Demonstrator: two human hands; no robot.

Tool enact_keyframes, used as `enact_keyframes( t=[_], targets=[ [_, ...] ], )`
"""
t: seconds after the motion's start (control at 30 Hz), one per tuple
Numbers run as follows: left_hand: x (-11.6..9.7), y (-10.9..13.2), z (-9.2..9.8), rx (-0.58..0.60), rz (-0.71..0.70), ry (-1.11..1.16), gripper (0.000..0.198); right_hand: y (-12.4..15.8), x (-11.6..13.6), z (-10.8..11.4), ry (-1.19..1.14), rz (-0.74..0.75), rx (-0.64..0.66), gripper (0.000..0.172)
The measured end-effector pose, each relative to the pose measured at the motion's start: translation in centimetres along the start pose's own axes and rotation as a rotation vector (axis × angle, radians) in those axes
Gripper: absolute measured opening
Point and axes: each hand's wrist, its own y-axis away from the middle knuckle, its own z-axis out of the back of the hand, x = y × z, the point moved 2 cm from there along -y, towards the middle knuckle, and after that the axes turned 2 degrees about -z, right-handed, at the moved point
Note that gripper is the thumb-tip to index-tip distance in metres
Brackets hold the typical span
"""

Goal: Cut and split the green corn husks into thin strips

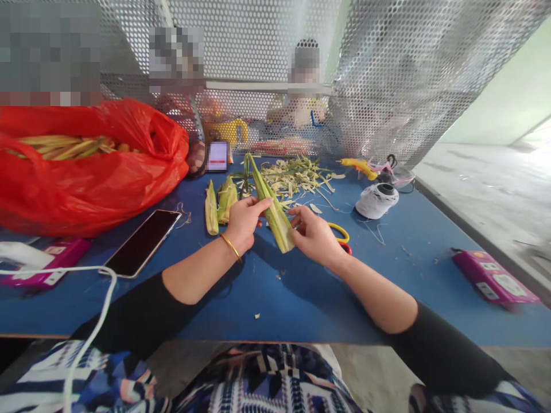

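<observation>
"Between the near and far edges of the worktop (408, 287), why lies the husk (279, 221) aslant?"

"Our left hand (242, 226) pinches it, probably for steadiness; our right hand (317, 235) curls fingers (301, 213) against its edge, whether pinching we cannot tell."

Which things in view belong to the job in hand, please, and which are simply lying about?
Probably the job:
green husk, in the left hand
two husk pieces
shredded scraps
apparent scissors
white thread cone
red bag of strips

Apparently lying about:
dark phone
right-side purple packet
</observation>
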Motion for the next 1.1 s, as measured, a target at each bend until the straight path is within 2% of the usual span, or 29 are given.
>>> enact_keyframes(
  t=[0.1, 0.2, 0.33, 0.43, 0.57, 0.7, 0.83, 0.93, 1.03, 1.1],
  targets=[
    [0.1, 0.3, -0.1, 0.006, 0.023, 0.011, 0.027, 0.7, 0.9, -0.1, 0.257, 0.104, 0.035, 0.047],
    [0.3, 0.7, -0.3, 0.010, 0.069, 0.048, 0.028, 1.2, 1.5, -0.3, 0.458, 0.148, 0.038, 0.049],
    [0.3, 0.8, -0.4, -0.004, 0.045, 0.051, 0.032, 1.2, 1.8, -0.3, 0.655, 0.094, 0.005, 0.031],
    [0.4, 0.9, -0.5, 0.017, 0.052, 0.056, 0.033, 1.0, 1.8, -0.1, 0.693, 0.068, 0.009, 0.021],
    [0.5, 1.1, -0.6, 0.064, 0.075, 0.064, 0.031, 0.8, 1.4, 0.1, 0.598, 0.051, -0.071, 0.018],
    [0.7, 1.0, -0.7, 0.135, 0.092, 0.084, 0.034, 0.4, 0.7, 0.2, 0.387, 0.034, -0.119, 0.013],
    [0.7, 0.9, -0.8, 0.257, 0.165, 0.156, 0.038, -0.3, 0.0, 0.3, 0.082, -0.039, -0.144, 0.028],
    [0.8, 1.3, -1.1, 0.366, 0.163, 0.103, 0.039, -0.5, -0.4, 0.3, -0.055, -0.070, -0.177, 0.031],
    [1.2, 1.8, -1.5, 0.398, 0.141, 0.005, 0.038, -0.6, -0.8, -0.1, -0.168, -0.054, -0.125, 0.027],
    [1.6, 1.8, -1.6, 0.395, 0.179, 0.015, 0.035, -0.7, -1.1, -0.3, -0.284, -0.086, -0.081, 0.026]
  ],
)
